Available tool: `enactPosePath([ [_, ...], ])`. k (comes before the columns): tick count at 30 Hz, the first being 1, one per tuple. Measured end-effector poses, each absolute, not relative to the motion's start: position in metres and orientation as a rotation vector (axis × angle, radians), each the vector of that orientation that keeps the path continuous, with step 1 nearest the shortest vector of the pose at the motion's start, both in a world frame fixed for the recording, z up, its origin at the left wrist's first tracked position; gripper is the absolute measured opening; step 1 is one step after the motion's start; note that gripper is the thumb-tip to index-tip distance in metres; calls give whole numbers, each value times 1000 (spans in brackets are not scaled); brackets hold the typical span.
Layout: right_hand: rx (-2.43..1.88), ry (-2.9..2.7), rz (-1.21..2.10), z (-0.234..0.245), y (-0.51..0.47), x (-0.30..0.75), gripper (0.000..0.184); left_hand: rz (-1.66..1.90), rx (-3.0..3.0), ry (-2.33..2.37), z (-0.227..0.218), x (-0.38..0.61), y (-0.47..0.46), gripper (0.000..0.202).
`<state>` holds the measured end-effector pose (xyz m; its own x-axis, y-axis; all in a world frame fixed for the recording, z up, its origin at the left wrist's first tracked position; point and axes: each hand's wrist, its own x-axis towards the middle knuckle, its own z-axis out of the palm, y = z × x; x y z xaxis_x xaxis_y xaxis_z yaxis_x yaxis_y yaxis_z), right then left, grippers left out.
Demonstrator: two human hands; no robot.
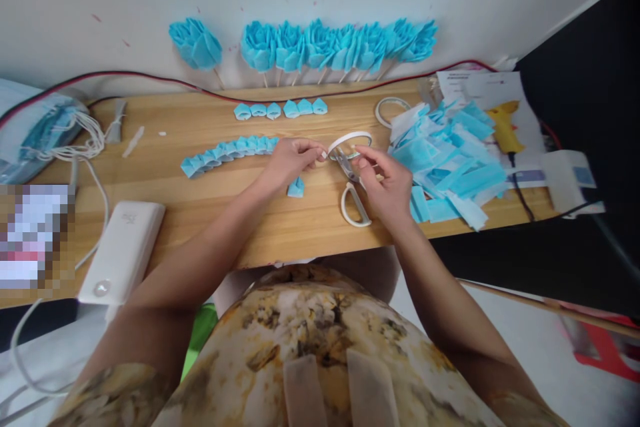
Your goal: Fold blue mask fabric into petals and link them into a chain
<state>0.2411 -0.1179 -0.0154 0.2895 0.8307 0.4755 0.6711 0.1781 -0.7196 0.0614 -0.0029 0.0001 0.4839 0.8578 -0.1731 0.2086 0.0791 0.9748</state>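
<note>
Head view: left hand [290,160] pinched the end of the tape [357,138], right hand [387,187] gripped scissors [346,167] — it looked light, limp, sticky, best held taut by its tip.

On the pale wooden counter [200,123], the left hand [287,160] pinches the edge of a white tape ring [356,137] with its fingers [315,155]. The right hand [387,187] grips white-handled metal scissors [353,203], with the blades pointing at the ring. A curved row of folded blue fabric petals [227,150] lies just beside the left hand. A heap of cut blue mask pieces [450,167] lies beside the right.
</note>
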Motion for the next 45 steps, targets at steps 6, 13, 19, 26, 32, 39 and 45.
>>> enactPosePath([
  [6,-1562,-1384,219,-23,-115,242,29,658,1480,969,-4,61,0,21],
  [13,-1506,-1399,227,-25,-119,241,26,691,1691,986,-6,54,3,31],
  [19,-1593,-1426,-48,-5,-113,245,39,667,2154,932,-8,50,3,17],
  [26,-1598,-1663,245,8,-71,265,50,684,2337,967,-13,54,1,18],
  [32,-1657,-1570,256,-23,-28,288,49,729,2408,896,-13,51,1,21],
  [39,-1705,-1480,200,-56,-8,303,46,755,1930,910,-5,52,-3,17],
  [45,-1771,-1601,191,-46,-16,293,51,728,2077,1042,-12,50,3,16],
])
